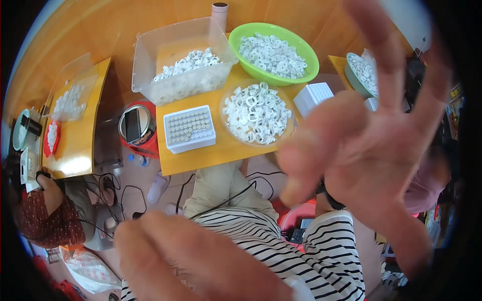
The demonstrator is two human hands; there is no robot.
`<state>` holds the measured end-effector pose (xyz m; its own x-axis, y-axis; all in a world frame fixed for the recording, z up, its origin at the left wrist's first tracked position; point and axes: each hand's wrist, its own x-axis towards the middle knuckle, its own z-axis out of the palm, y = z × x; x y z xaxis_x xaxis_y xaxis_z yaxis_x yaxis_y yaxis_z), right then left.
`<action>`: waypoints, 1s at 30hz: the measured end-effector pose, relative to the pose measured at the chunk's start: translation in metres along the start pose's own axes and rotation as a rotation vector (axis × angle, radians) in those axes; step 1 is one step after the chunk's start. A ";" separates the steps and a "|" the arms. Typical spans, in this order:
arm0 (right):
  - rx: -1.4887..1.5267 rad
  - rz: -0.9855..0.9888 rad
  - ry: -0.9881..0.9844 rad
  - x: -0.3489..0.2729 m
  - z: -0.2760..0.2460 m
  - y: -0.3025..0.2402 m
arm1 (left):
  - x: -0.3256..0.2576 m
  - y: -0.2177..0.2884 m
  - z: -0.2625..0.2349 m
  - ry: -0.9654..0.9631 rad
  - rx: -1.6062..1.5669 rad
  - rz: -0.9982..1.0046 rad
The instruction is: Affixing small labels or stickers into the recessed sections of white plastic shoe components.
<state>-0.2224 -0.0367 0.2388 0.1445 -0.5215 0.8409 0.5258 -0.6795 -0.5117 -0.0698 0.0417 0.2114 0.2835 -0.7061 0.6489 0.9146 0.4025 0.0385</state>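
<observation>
Both my hands are lifted close in front of me and look blurred. My right hand (371, 145) is raised at the right, palm toward me, with some fingers stretched apart and others bent. Nothing shows in it. My left hand (186, 246) is low at the centre, its fingers bent and their tips hidden. Beyond the hands, a white tray (174, 148) holding rows of small round grey pieces sits on the yellow table (188, 161). Beside it, a shallow clear dish (224, 126) is heaped with white plastic parts (256, 113). My hands touch neither.
A clear bin (138, 70) and a green basin (306, 78), both with white parts, stand at the back beside a pink bottle (219, 15). A white block-shaped rack (314, 95) is at the right. People sit on both sides. Cables (131, 190) cross the floor.
</observation>
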 end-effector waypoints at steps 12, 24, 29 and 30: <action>-0.089 -0.124 -0.223 0.066 -0.034 -0.006 | 0.010 -0.009 0.048 -0.080 0.140 -0.281; -0.132 -0.188 -0.318 0.116 -0.018 -0.014 | 0.053 -0.011 0.039 -0.410 -0.473 -0.546; -0.142 -0.171 -0.326 0.119 -0.012 -0.009 | 0.078 -0.011 0.043 -0.474 -0.464 -0.522; -0.142 -0.169 -0.330 0.119 -0.010 -0.008 | 0.082 -0.010 0.044 -0.488 -0.459 -0.516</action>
<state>-0.2175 -0.0986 0.3415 0.3394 -0.2178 0.9151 0.4478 -0.8181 -0.3608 -0.0689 0.0052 0.2980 -0.2616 -0.3629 0.8944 0.9515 -0.2526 0.1758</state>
